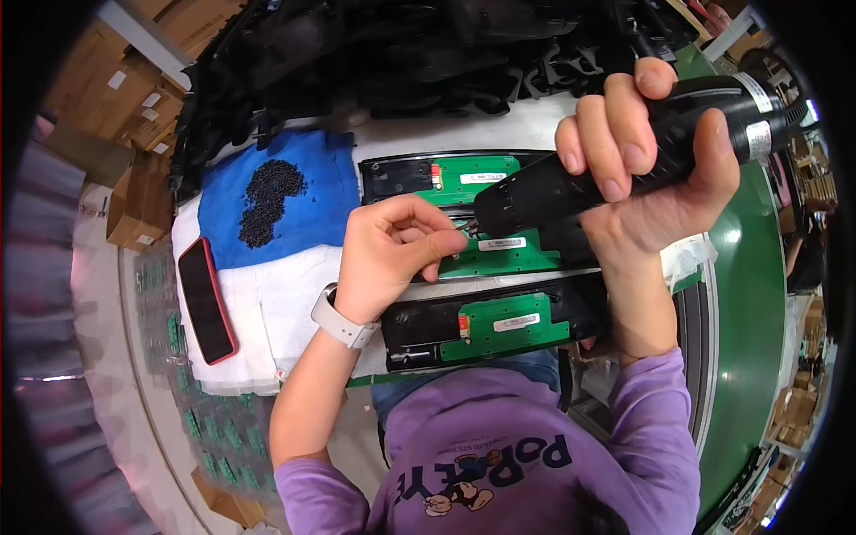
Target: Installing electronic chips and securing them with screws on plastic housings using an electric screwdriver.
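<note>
Cardboard boxes (pixel 134 201) stand beyond the far left of a white-covered worktop (pixel 308 308), and a mass of glossy black moulded parts (pixel 392 62) fills its far side. The right hand has its grip wrapped around a black power tool (pixel 526 192), whose nose points left over the middle green circuit board (pixel 504 260). At the tool's tip, the left hand (pixel 383 254) has a narrow grip, thumb and forefinger brought together; I cannot tell whether anything tiny is pinched there. That board lies in a black panel, partly hidden by the hand, between an upper green board (pixel 490 185) and a lower green board (pixel 508 328), each in its own black panel. To the left, small black pieces (pixel 272 201) lie heaped on a blue cloth (pixel 321 196), with a red-edged phone (pixel 208 299) just beside it.
</note>
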